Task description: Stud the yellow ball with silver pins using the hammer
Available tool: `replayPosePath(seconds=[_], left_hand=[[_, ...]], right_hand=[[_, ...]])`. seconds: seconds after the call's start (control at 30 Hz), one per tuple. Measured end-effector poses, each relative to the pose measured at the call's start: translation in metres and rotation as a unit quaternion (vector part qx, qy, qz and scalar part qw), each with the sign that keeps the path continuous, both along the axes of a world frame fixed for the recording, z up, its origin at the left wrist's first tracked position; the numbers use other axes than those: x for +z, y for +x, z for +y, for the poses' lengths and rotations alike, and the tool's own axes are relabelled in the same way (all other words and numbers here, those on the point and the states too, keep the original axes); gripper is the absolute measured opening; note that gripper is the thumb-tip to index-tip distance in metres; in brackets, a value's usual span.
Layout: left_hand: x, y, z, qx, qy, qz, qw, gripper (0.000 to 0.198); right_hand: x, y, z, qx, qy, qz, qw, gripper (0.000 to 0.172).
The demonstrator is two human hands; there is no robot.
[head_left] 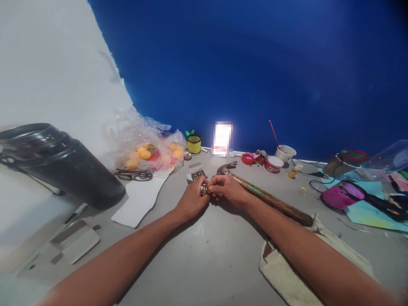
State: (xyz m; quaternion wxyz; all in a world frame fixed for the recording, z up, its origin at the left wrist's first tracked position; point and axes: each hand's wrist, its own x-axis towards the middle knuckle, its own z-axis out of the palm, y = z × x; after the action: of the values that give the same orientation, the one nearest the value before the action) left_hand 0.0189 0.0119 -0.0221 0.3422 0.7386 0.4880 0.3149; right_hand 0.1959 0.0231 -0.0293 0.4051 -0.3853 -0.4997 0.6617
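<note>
My left hand [193, 197] is closed around a small shiny silver round piece [203, 189], whose exact kind I cannot make out. Fingertips of my right hand [228, 190] pinch close against it, at a tiny yellowish bit; what they hold is too small to name. Just beyond my left hand lies a small open box [198, 173] of little dark metal pieces. A claw hammer [270, 199] with a worn wooden handle rests on the table behind my right hand and forearm, its head toward the middle.
On the left stand a tilted-looking black flask [60, 165], white paper [140, 199], glasses [134, 174] and a plastic bag [149, 146] with orange balls. Right: a white cup [286, 152], a red-and-white tub [273, 164], a pink pouch [342, 194], a pale cloth [296, 272]. A bright blurred screen [222, 139] stands by the wall.
</note>
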Motion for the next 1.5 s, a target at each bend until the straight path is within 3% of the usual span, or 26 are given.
replayPosePath(seconds=[0.43, 0.77, 1.5], left_hand=[[-0.0008, 0.0003, -0.0013, 0.011, 0.003, 0.017, 1.0, 0.012], [-0.0009, 0.0028, -0.0035, 0.026, 0.003, 0.01, 1.0, 0.014], [-0.0018, 0.004, -0.0036, 0.024, -0.006, 0.024, 0.999, 0.015]], right_hand=[[0.003, -0.0077, -0.0051, -0.027, 0.036, -0.026, 0.999, 0.024], [-0.0039, -0.002, 0.0, -0.006, -0.016, 0.029, 0.999, 0.034], [-0.0012, -0.0019, -0.0001, -0.003, -0.037, 0.01, 0.999, 0.035]])
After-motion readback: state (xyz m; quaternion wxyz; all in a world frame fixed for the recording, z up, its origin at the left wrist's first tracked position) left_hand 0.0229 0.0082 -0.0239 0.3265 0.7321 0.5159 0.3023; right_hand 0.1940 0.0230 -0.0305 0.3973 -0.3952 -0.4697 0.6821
